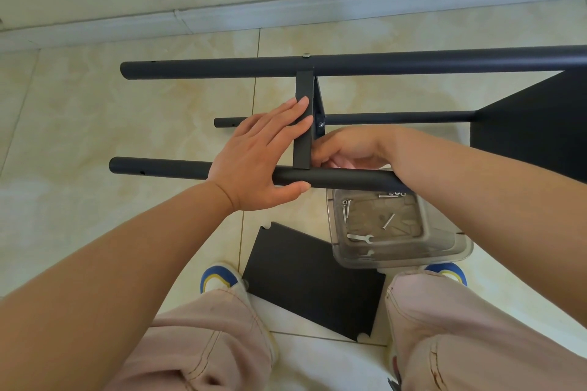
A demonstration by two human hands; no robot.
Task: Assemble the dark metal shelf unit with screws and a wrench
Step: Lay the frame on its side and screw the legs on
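The dark metal shelf unit lies on its side on the tiled floor, with its far tube (413, 63), thin middle tube (397, 117) and near tube (158, 168) running left to right. A shelf plate (303, 86) stands edge-on between the tubes. My left hand (257, 152) presses flat against the plate's left face, thumb lying along the near tube. My right hand (346, 149) is curled behind the plate where it meets the near tube; what its fingers hold is hidden. A screw (320, 125) shows at the middle tube's joint. The wrench (360, 237) lies in the box.
A clear plastic box (444, 247) on the floor under my right forearm holds several loose screws (388, 220). A loose dark panel (305, 282) lies between my feet. Another fitted shelf (533, 124) is at the right edge. The wall skirting (286, 13) runs behind the unit.
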